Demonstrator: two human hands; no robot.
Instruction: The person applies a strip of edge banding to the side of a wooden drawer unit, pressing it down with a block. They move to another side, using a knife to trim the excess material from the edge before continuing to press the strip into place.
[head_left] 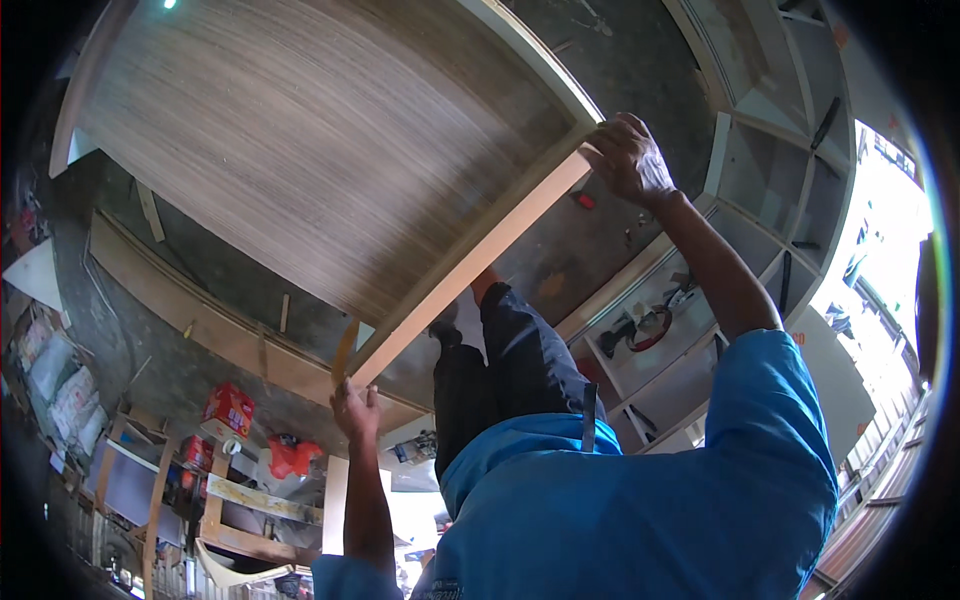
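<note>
A large wood-grain cabinet carcass (290,130) with raised edge boards fills the upper part of the head view. Its near edge board (480,260) runs slantwise between my two hands. My right hand (632,158) is closed over the right corner, fingers bent across the top of the board. At the lower left end, my left hand (356,408) grips the corner from below, with some of its fingers hidden. Just beyond that hand stands a narrow yellowish strip (345,348); whether my left hand touches it, I cannot tell.
White shelving units (765,175) with dark tools in them stand to the right. A long curved-looking board (190,300) lies under the carcass at left. A red box (228,411), a red plastic bag (292,456) and wooden frames (155,490) sit at lower left.
</note>
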